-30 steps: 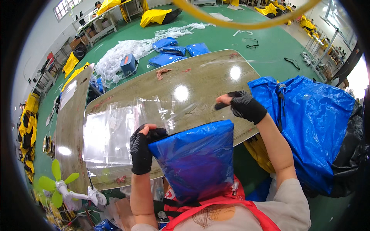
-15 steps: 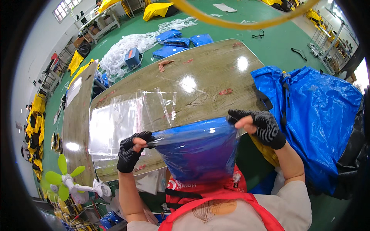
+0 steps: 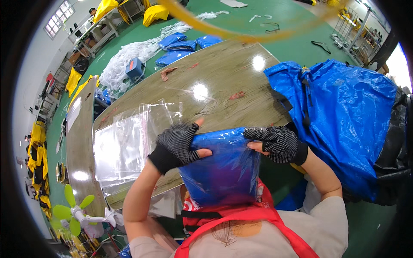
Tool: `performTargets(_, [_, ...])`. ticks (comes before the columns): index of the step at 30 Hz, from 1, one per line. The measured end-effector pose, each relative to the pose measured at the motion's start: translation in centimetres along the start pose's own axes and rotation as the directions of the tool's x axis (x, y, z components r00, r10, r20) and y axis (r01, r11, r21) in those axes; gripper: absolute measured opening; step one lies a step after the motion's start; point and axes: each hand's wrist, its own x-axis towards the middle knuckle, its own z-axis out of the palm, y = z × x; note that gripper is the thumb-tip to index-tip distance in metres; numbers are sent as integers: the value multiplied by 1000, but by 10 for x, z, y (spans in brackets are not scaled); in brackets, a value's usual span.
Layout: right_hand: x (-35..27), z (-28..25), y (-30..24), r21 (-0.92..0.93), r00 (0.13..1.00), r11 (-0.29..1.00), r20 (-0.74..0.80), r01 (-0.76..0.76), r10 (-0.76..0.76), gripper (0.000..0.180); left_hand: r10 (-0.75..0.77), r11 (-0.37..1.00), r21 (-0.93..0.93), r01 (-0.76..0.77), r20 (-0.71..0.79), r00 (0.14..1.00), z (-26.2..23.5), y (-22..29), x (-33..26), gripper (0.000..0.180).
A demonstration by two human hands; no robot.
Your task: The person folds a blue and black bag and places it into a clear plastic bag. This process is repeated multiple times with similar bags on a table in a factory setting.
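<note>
A folded blue bundle in a clear plastic bag leans upright against my red apron at the table's near edge. My left hand, in a black dotted fingerless glove, clasps its upper left side. The thumb lies on the front, and the other fingers are partly hidden behind. My right hand, gloved alike, pinches the upper right corner, thumb in front. Close beyond my left hand, several flat clear plastic bags lie overlapping on the wood-patterned table.
A large blue bag stands at the right, against the table. Beyond the table lie blue packages, white strips and a blue box. A green-bladed fan is at lower left. A blurred yellow ring crosses the top.
My left hand has moved from the bag's stretched upper left corner in onto the bundle's side. The bag's mouth, pulled wide before, now sits close around the bundle. My right hand still grips its corner.
</note>
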Motion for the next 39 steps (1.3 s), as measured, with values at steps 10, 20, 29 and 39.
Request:
performTargets(10, [28, -16, 18, 86, 907, 936, 291, -342, 304, 66, -21, 999, 44, 5, 379, 925, 4, 31, 25, 66])
performTargets(20, [-102, -49, 269, -34, 189, 244, -736, -969, 650, 58, -485, 747, -534, 396, -29, 874, -118, -97, 72, 58])
performTargets(29, [-19, -4, 61, 454, 337, 860, -792, -231, 509, 46, -275, 21, -961, 277, 261, 925, -11, -76, 180, 62])
performTargets(39, [-1, 185, -113, 81, 949, 992, -307, 96, -67, 35, -273, 414, -902, 127, 10, 962, -38, 32, 132, 64])
